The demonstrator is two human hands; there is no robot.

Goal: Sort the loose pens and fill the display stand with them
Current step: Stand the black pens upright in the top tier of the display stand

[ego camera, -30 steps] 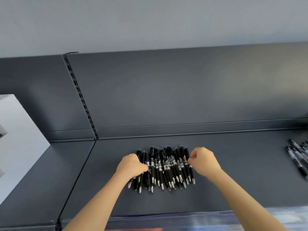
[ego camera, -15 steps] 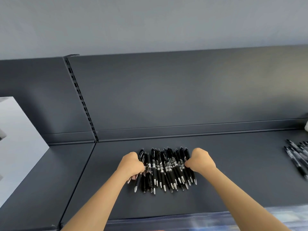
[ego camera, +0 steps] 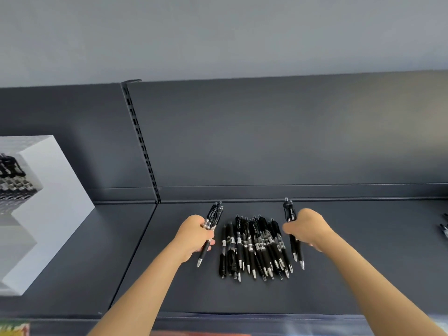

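A pile of black pens (ego camera: 254,246) lies on the dark grey shelf (ego camera: 351,275), tips toward me. My left hand (ego camera: 194,236) grips a small bunch of pens (ego camera: 214,214) lifted just left of the pile. My right hand (ego camera: 308,229) holds two pens (ego camera: 289,210) at the pile's right side, slightly raised. The white stepped display stand (ego camera: 51,204) stands at the far left, with several black pens in its upper tier (ego camera: 12,175).
More loose pens (ego camera: 444,226) lie at the shelf's right edge. A slotted upright (ego camera: 143,146) divides the back panel. The shelf's front lip (ego camera: 242,316) runs below my forearms.
Both hands have lifted pens out of the pile and moved apart, left hand to the left, right hand to the right. The view has shifted, showing more of the display stand.
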